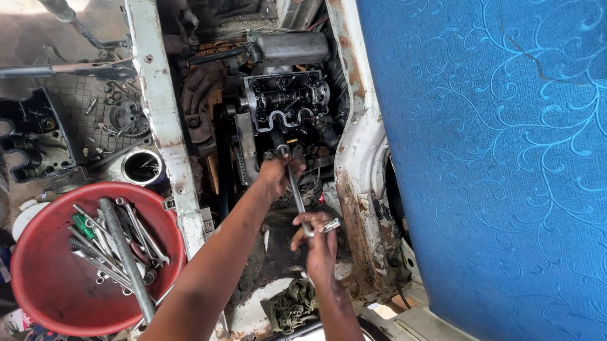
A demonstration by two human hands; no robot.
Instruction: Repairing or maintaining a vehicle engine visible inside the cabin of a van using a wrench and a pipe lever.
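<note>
I look down into an open engine bay with an exposed cylinder head (287, 101), dark and oily. My left hand (276, 173) grips the upper part of a long metal socket wrench (296, 195), near where it meets the engine just below the head. My right hand (315, 240) holds the wrench's lower end at its cross handle. The tool runs nearly upright between both hands.
A red basin (53, 273) at the left holds several spanners, a screwdriver and a metal pipe. A black engine cover (33, 136) and small parts lie on the floor mat above it. A blue patterned seat (510, 159) fills the right. A green rag (290, 306) lies below my hands.
</note>
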